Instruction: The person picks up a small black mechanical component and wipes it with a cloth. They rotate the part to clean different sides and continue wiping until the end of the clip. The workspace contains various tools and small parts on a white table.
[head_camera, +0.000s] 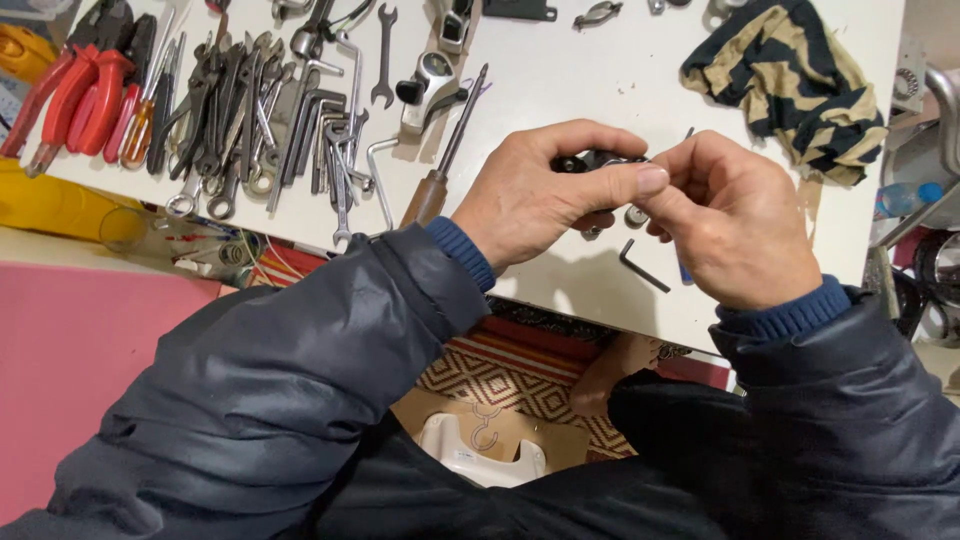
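White workbench beneath us: our left hand clenches the small black part; our right hand should pinch its thin pin steadily, elbows braced.

Bright, even light falls on a white tabletop, which reads close to overexposed toward 12 o'clock. A soft shadow pools under the hands near the table's front edge, just right of centre, and a hex key casts almost none. Chrome spanners at 11 o'clock carry small glints. Focus is sharp at centre; dark jacket sleeves from 5 to 8 o'clock lose detail, and edges bow slightly.
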